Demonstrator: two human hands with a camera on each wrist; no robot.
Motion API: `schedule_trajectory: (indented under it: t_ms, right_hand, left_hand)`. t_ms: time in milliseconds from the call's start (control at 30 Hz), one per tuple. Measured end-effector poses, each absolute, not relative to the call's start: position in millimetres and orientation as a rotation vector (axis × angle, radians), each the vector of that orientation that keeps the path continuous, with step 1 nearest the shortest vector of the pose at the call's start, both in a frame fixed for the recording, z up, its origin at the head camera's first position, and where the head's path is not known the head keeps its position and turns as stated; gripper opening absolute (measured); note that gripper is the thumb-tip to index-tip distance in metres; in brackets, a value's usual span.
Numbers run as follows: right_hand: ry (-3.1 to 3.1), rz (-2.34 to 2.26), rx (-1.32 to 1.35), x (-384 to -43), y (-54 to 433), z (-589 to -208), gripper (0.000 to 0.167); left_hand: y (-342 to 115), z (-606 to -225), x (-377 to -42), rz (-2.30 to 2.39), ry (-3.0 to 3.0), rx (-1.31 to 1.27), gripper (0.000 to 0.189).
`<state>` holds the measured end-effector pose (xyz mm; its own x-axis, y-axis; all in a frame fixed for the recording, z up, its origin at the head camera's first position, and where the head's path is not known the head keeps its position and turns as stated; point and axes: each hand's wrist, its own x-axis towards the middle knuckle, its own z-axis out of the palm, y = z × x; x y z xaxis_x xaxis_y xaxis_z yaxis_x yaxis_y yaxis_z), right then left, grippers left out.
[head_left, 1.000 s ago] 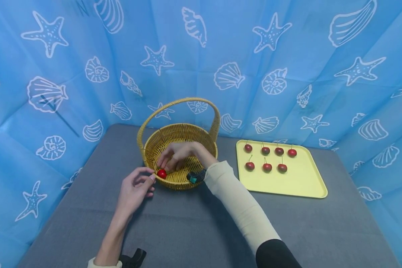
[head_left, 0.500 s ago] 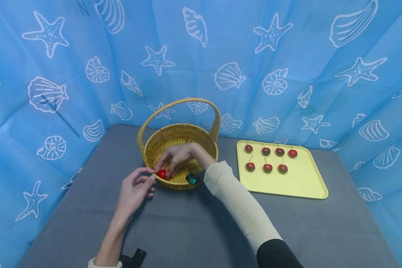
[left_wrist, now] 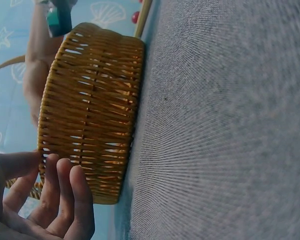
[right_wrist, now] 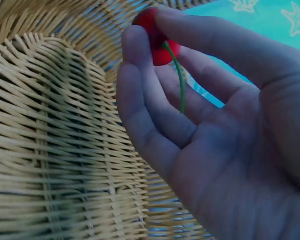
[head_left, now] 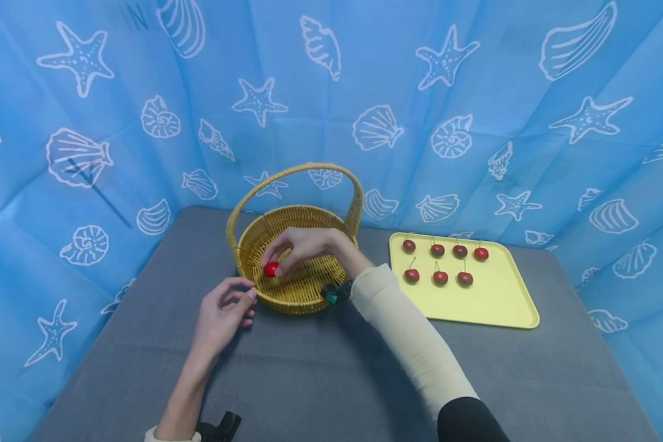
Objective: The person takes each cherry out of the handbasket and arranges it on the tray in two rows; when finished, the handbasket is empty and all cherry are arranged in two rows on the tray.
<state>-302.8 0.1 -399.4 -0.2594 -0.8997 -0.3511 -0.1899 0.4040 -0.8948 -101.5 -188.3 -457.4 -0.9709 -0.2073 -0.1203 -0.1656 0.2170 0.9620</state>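
A bright red cherry (right_wrist: pixel 166 54) with a green stem is pinched between the thumb and fingers of my right hand (head_left: pixel 304 244). That hand is over the inside of a yellow wicker basket (head_left: pixel 315 288), toward its left side. My left hand (head_left: pixel 224 310) pinches the basket's near-left rim between thumb and index finger. In the left wrist view the other fingers of the left hand (left_wrist: pixel 55 195) lie by the outside of the woven wall.
To the right of the basket lies a pale yellow tray (head_left: pixel 497 301). Several dark red cherries (head_left: pixel 440 278) with stems sit on it in two rows. The basket's tall arched handle (head_left: pixel 309 166) rises behind the right hand. A blue shell-print curtain (head_left: pixel 320 92) closes off the back.
My right hand has gripped the cherry lying at the basket's near-left side and lifted it up, slightly right and away from the rim. The left hand stays at the rim.
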Motion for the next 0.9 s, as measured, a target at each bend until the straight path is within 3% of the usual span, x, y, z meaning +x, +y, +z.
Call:
schedule_trajectory:
  t_ms: [400,900]
  right_hand:
    - [1.825,-0.976,-1.107,-304,43,-375,0.039]
    - [1.855,-1.058,-1.077,-295,143,-355,0.039]
  left_hand:
    - [-189,-458,-100,-1.898,-2.43,0.344,0.031]
    - [-188,-456,-101,-1.923,-2.41,0.351,0.03]
